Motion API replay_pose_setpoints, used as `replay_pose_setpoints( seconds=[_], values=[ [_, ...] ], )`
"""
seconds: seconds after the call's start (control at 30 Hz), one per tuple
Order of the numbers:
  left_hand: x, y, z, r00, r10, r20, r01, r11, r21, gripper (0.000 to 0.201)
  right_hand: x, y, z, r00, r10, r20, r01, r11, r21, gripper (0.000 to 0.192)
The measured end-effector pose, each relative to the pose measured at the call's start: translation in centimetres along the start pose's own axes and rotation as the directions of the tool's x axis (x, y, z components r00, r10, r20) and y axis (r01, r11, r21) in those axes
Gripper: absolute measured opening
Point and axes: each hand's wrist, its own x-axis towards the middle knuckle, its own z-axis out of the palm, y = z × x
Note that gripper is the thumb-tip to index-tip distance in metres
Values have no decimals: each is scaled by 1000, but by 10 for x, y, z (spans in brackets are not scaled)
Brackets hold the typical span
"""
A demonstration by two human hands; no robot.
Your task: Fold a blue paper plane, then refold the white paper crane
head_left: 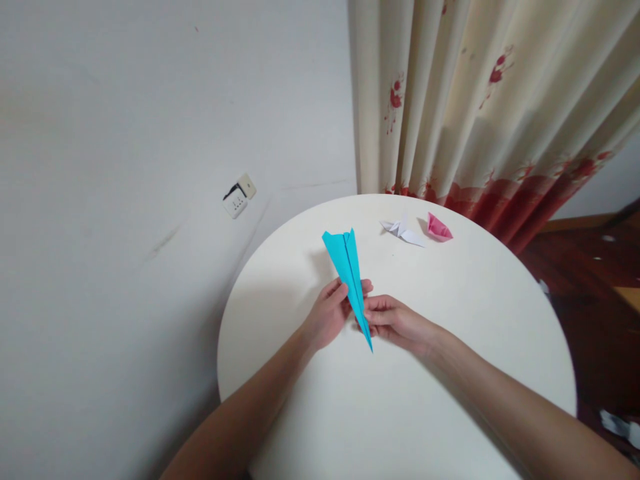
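Right now, both hands are on the blue folded paper [345,261], held up above the round white desk [380,413]. It's a long, slim shape, wide end pointing away from the person, narrow tip aimed back and a little to the right, with a crease line running down its length. Look at the left hand [325,320]: it grips the paper from the left side, thumb pressed on top, fingers passing underneath, and their tips peep out past the right edge. Over on the other flank comes the right hand [397,323], closed in a narrow pinch at the right edge, nearer the pointed end, some of its fingers tucked out of sight below.

Farther back on the desk, to the right, sits a white folded paper figure [401,232] with pointed ends, and just beside it a pink paper boat [439,229]. Behind them hangs a cream curtain [460,87], red flowers on it and a red band below. Out left, a white socket [235,203] is on the pale wall [125,120].
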Motion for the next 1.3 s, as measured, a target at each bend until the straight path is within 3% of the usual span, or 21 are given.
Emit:
replay_pose_setpoints(
  seconds=[0.23, 0.37, 0.43, 0.53, 0.63, 0.7, 1.03, 1.3],
  values=[
    [1, -3, 0, 998, 10, -59, -13, 999, -50, 36, -1, 0, -1, 998, 53, 22, -57, 980, 190, 22],
    [2, -2, 1, 993, 41, -114, -45, 998, -33, 45, -1, -2, 1, 997, 74, 29, -79, 977, 197, 22],
    [4, -2, 1, 988, 85, -132, -84, 996, 13, 40, 0, -1, 3, 998, 56, -14, -54, 991, 125, 26],
    [6, -2, 1, 973, 176, -152, -161, 981, 107, 20, 5, 3, 5, 989, -85, -124, 66, 987, -147, 41],
    [7, -3, 1, 959, 224, -171, -199, 968, 152, 19, 8, 8, 4, 951, -243, -190, 140, 889, -436, 45],
    [7, -4, 2, 954, 230, -194, -202, 967, 157, 20, 9, 12, 4, 930, -293, -222, 133, 831, -540, 44],
    [4, -5, 5, 950, 229, -213, -183, 960, 213, 18, 7, 14, 3, 919, -304, -252, 92, 786, -611, 45],
    [4, -6, 4, 953, 219, -208, -175, 962, 210, 25, 9, 13, -2, 934, -268, -235, 90, 815, -572, 44]
  ],
)
